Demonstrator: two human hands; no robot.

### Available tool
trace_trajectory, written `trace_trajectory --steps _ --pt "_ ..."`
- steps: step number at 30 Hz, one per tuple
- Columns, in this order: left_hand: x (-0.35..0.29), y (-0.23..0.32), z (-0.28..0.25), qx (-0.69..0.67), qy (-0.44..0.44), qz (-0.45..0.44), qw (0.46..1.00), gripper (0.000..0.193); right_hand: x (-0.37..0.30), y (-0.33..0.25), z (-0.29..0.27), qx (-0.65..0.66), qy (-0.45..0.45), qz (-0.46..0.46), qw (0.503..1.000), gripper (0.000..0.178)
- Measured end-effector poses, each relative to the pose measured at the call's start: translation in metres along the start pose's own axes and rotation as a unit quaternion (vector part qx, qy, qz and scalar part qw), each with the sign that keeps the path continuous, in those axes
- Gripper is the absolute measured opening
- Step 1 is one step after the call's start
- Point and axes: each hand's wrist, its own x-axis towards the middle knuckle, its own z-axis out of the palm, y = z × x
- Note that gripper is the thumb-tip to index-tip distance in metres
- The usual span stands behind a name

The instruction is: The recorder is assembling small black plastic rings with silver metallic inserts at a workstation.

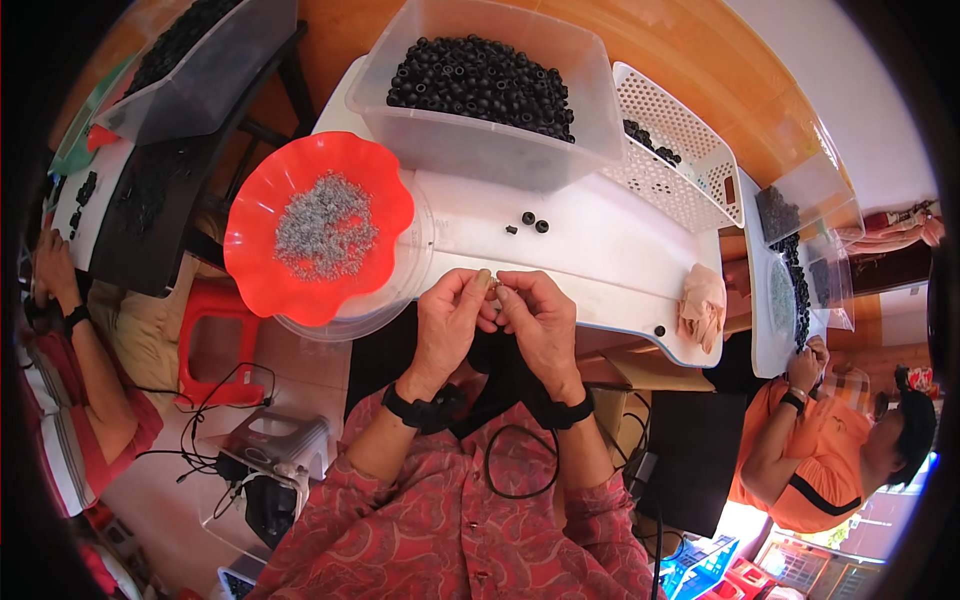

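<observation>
My left hand (449, 320) and my right hand (541, 322) meet in front of my chest, at the near edge of the white table. Thumb and fingertips of both are pinched together around something tiny that I cannot make out. Just beyond them, three small black parts (529, 218) lie on the white tabletop (470, 225). To the left of my left hand sits a red wavy-rimmed bowl (252, 235) with a heap of small, shiny grey pieces (325, 228) in it.
A translucent bin (480, 165) of black ring-like parts stands at the back, beside a white perforated basket (715, 190). A crumpled beige cloth (702, 308) lies at the table's right end. Co-workers sit on both sides, near a red stool (215, 345) and loose cables.
</observation>
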Motion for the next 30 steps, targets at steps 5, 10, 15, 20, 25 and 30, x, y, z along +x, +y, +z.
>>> trace_trajectory --steps 5,10,15,20,25,30 --pt "0.001 0.001 0.001 0.005 -0.009 0.006 1.0 0.025 -0.002 -0.001 -0.001 0.001 0.001 0.019 1.0 0.013" --pt "0.001 0.002 0.003 0.004 -0.009 -0.011 1.0 0.024 -0.002 0.003 0.0 0.015 0.012 0.02 1.0 0.012" --pt "0.002 0.008 0.01 -0.013 -0.002 -0.016 1.0 0.023 0.0 0.007 0.0 -0.01 0.038 -0.028 0.999 0.009" --pt "0.009 0.008 0.015 -0.023 0.005 -0.02 1.0 0.023 0.002 0.012 -0.005 -0.049 0.065 -0.068 0.994 0.009" --pt "0.016 0.015 0.015 -0.04 -0.045 -0.009 0.998 0.023 0.004 0.007 -0.011 -0.035 0.071 -0.05 0.996 0.009" --pt "0.016 0.009 0.012 -0.019 -0.088 -0.021 0.996 0.022 0.004 0.008 -0.014 -0.04 0.054 -0.051 0.996 0.008"
